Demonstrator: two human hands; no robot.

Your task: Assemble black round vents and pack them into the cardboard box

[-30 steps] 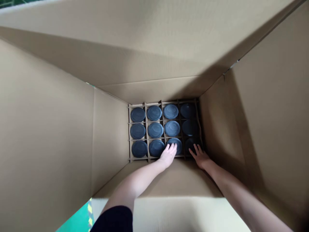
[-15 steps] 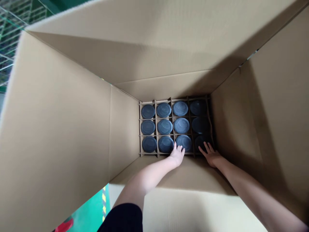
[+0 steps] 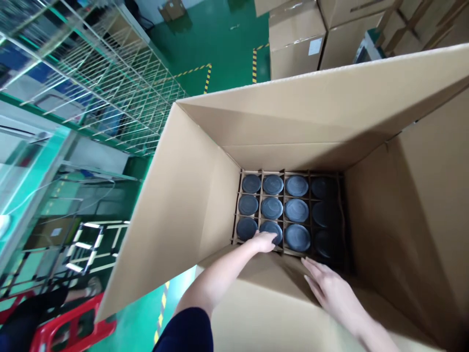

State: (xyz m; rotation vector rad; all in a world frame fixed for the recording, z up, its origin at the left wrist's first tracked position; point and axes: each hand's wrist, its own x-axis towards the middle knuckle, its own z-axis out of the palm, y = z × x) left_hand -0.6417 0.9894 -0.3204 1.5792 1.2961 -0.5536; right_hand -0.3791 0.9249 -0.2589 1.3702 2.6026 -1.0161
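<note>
Deep in a large open cardboard box, dark round-topped items stand in rows, each in a cell of a cardboard divider. My left hand is at the near row, its fingers over the near edge of the round-topped item in the second column from the left. The fingers show only partly, and nothing is visible in them. By the near wall of the box, my right hand has its fingers stretched out and its thumb apart, holding nothing. Shadow darkens the right-hand column.
Green wire racking stands left of the box. At lower left are a red plastic stool and part of a person. Stacked cartons stand beyond the box, on a green floor with yellow-black tape.
The view has shifted, showing more room left of and beyond the box. My left hand has moved one column left; my right hand has drawn back from the right-hand column to the near wall.
</note>
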